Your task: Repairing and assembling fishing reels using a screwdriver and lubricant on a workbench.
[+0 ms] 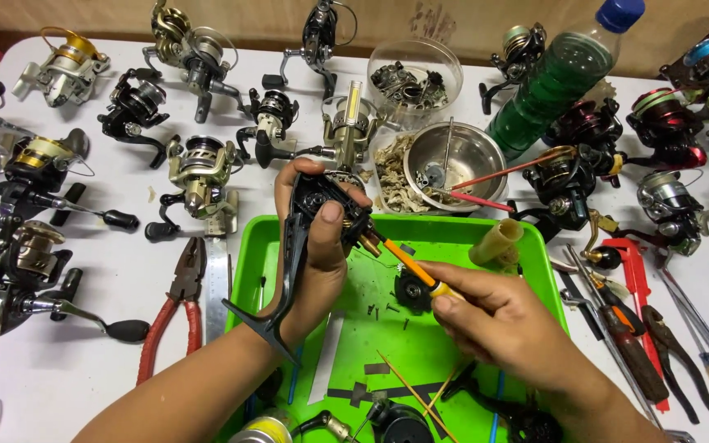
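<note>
While gripping black reel body [315,215] in left hand [317,262] at centre frame, pinching orange screwdriver [410,264] in right hand [498,316], tip at body, loose screws [381,309] already lying on green tray [527,261].

- A small repair workshop for fishing tackle.
- Many spinning reels [198,168] crowd the white bench [84,361].
- Hand tools lie about: red-handled pliers [176,308], more pliers and drivers [642,344].
- A green tray [535,271] and a steel bowl [457,160] hold small loose parts.
</note>
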